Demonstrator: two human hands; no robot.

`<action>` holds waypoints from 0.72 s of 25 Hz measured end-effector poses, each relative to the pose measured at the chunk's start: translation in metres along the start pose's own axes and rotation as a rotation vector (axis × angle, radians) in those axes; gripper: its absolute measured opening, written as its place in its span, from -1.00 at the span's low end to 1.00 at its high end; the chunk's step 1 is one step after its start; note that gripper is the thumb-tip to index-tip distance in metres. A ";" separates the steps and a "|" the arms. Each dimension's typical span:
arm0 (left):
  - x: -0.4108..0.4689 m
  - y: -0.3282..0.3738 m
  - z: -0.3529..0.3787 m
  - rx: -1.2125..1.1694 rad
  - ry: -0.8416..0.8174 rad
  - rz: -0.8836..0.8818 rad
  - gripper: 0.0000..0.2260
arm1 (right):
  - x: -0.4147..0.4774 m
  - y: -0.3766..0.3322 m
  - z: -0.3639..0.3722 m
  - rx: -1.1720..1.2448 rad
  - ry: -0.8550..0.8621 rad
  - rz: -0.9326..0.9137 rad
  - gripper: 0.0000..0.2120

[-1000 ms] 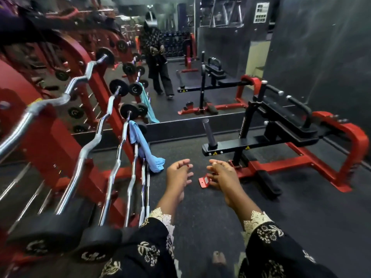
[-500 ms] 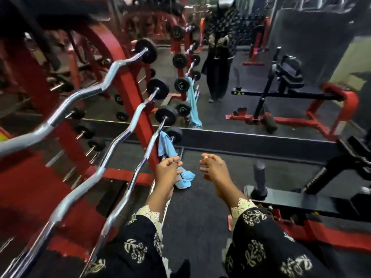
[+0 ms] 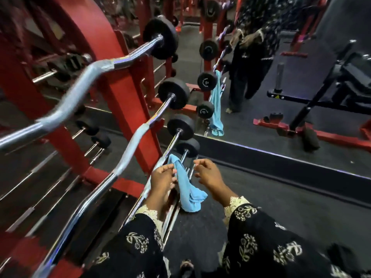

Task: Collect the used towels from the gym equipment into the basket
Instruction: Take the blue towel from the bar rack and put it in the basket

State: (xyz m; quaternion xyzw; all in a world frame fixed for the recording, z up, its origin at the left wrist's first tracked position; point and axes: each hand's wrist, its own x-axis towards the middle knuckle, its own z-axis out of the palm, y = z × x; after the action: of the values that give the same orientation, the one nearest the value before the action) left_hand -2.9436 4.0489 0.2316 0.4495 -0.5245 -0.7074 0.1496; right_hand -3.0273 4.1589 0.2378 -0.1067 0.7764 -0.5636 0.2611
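Observation:
A light blue towel (image 3: 185, 187) hangs over a low chrome barbell (image 3: 170, 155) on the red rack (image 3: 120, 93), its lower end bunched near the floor. My left hand (image 3: 161, 179) is against the towel's upper left edge with its fingertips touching the cloth; whether they pinch it is unclear. My right hand (image 3: 208, 175) hovers just right of the towel, fingers loosely curled and apart, holding nothing. No basket is in view.
Several curl bars with black end weights (image 3: 173, 93) slant across the rack on my left. A wall mirror (image 3: 281, 121) straight ahead reflects the towel, the rack and me. A black and red machine (image 3: 321, 101) shows in the mirror at the right. The floor is dark rubber.
I have come closer to the rack and now look down on it. Both hands have closed in on the towel, the left reaching its upper edge.

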 end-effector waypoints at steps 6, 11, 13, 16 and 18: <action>0.109 0.013 0.025 0.123 0.111 -0.152 -0.78 | 0.133 0.009 0.027 -0.160 -0.105 0.062 -0.86; 0.180 -0.001 0.044 0.108 0.242 -0.232 -0.82 | 0.229 0.045 0.052 -0.317 -0.281 0.113 -0.83; 0.202 -0.011 0.050 0.132 0.287 -0.285 -0.77 | 0.260 0.059 0.062 -0.423 -0.407 0.090 -0.77; 0.228 -0.025 0.054 0.068 0.302 -0.355 -0.83 | 0.291 0.069 0.075 -0.552 -0.575 0.063 -0.53; 0.246 -0.030 0.057 0.017 0.334 -0.386 -0.74 | 0.310 0.076 0.084 -0.603 -0.668 0.053 -0.44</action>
State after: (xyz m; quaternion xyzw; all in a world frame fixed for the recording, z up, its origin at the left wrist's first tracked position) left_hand -3.1164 3.9275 0.0900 0.6530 -0.4029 -0.6345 0.0927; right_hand -3.2336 3.9734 0.0591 -0.3342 0.7816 -0.2400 0.4689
